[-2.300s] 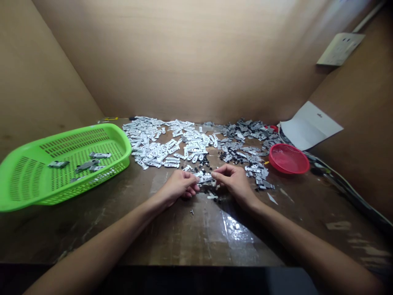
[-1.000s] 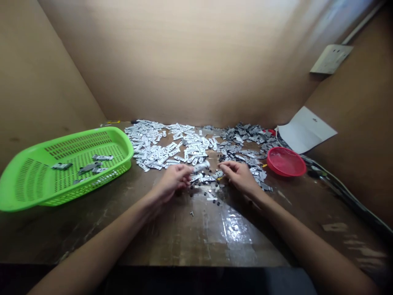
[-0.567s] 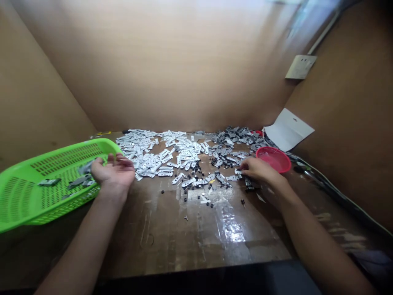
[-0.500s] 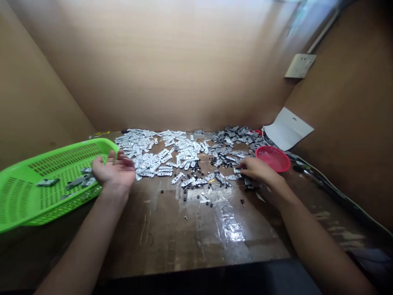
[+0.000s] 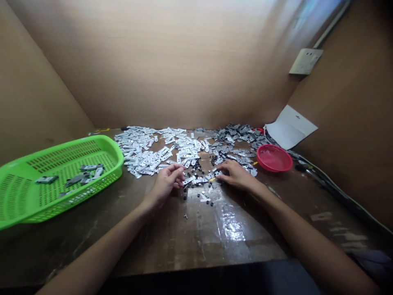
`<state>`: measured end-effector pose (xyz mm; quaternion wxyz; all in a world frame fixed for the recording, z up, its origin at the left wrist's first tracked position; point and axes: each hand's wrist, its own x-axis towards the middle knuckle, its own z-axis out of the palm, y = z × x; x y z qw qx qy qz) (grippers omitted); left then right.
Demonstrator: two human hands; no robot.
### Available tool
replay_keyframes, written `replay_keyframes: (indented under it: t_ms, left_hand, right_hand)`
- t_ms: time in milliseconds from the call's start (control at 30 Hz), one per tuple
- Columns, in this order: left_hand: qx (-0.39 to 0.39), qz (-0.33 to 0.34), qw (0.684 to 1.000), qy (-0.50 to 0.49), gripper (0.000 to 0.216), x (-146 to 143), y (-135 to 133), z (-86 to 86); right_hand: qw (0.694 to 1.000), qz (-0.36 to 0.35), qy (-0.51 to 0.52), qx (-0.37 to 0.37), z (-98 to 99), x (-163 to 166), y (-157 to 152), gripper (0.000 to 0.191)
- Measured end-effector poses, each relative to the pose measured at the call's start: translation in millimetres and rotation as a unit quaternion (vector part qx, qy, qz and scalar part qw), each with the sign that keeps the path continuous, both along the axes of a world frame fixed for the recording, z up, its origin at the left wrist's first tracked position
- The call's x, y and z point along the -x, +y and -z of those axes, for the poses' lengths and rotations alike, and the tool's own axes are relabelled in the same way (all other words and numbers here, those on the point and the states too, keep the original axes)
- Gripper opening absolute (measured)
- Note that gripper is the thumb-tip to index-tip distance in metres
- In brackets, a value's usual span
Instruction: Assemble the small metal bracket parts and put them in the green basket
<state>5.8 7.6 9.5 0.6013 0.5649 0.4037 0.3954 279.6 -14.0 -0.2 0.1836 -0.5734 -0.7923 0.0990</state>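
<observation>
Both hands rest low on the wooden worktop (image 5: pixel 215 229), near its middle, among a scatter of small metal parts. The left hand (image 5: pixel 166 182) lies with its fingers curled loosely inward, fingertips close to a thin strew of small black pieces (image 5: pixel 192 186) and pale metal plates; whether it grips anything cannot be told. The right hand (image 5: pixel 235 175) lies palm down, its fingers narrow and reaching toward the left, with the fingertips touching a small grey metal plate (image 5: pixel 215 175) at the near edge of the parts; whether it actually pinches that plate is too small to tell.

Behind the left hand, toward the back edge of the worktop, spreads a broad heap of white metal plates (image 5: pixel 147 149). Behind the right hand lies a heap of darker grey metal parts (image 5: pixel 236 141). A shallow red dish (image 5: pixel 274 157) sits just right of that grey heap. At the left edge of the worktop a green slotted plastic basket (image 5: pixel 18 200) holds a few assembled grey pieces (image 5: pixel 82 174). A white sheet of paper (image 5: pixel 290 127) leans in the back right corner.
</observation>
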Motion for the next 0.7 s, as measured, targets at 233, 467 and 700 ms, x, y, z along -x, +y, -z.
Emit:
replay_keyframes:
  t_ms: [233, 467, 700]
  left_hand:
    - [-0.041, 0.046, 0.995, 0.083, 0.029, -2, -2, 1.5]
    - [-0.122, 0.081, 0.976, 0.163, 0.029, -11, -17, 9.4]
    - [-0.137, 0.111, 0.965, 0.193, 0.019, -14, -23, 11.7]
  right_hand:
    - [0.996, -0.025, 0.085, -0.016, 3.4, 10, -4, 0.023]
    - [0.973, -0.068, 0.212, 0.055, -5.5, 38, -19, 0.025]
    - [0.957, -0.11, 0.25, 0.1, -7.4, 54, -27, 0.025]
